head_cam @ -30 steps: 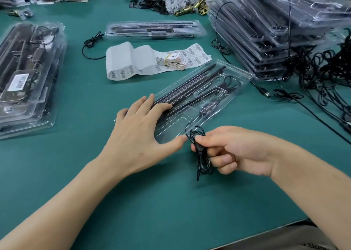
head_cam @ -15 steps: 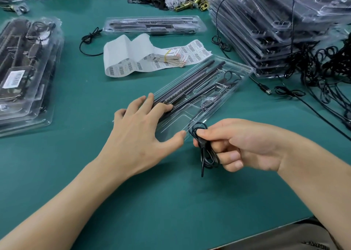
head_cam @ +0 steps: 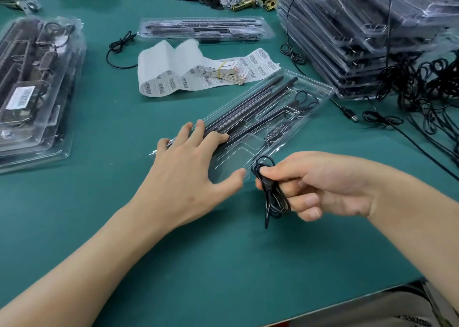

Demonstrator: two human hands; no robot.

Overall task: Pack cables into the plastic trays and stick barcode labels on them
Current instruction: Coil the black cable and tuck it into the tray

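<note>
The right hand point(head_cam: 323, 185) pinches a coiled black cable bundle point(head_cam: 272, 190) just beside the clear plastic tray's point(head_cam: 313, 88) near corner — its empty pocket lies up-left, tray running diagonally away, left hand point(head_cam: 191, 167) flat, pinning it.

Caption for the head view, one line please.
Left hand rests on a clear plastic tray on the green table; right hand pinches a coiled black cable beside it.
</note>
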